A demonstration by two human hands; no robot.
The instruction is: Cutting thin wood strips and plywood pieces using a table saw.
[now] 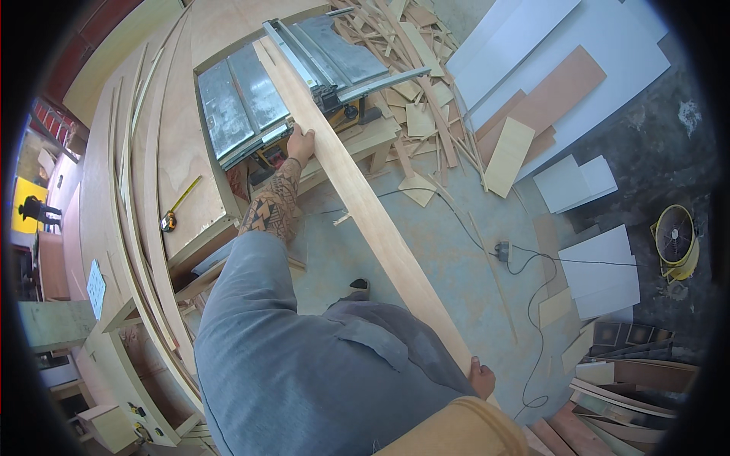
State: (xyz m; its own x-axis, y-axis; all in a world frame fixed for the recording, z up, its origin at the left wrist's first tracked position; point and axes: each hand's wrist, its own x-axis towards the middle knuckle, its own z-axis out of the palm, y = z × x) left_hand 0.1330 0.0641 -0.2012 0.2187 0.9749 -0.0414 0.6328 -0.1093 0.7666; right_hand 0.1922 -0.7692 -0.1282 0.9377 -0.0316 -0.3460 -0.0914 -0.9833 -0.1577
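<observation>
A long, pale wooden board (369,213) runs diagonally from the table saw (238,102) down past my right side. Its far end lies on the saw's metal top, along the rip fence (293,57). My left hand (301,144) is closed on the board's left edge, beside the saw's front rail. Farther back, my right hand (481,378) grips the near part of the board, where only some fingers show. The saw blade cannot be made out.
A tape measure (169,221) with its yellow blade out lies on the plywood bench (198,224) at left, near long thin strips. Offcuts (422,121) pile up beyond the saw. A cord (542,304) crosses the floor near white panels (601,266) and a yellow fan (675,239).
</observation>
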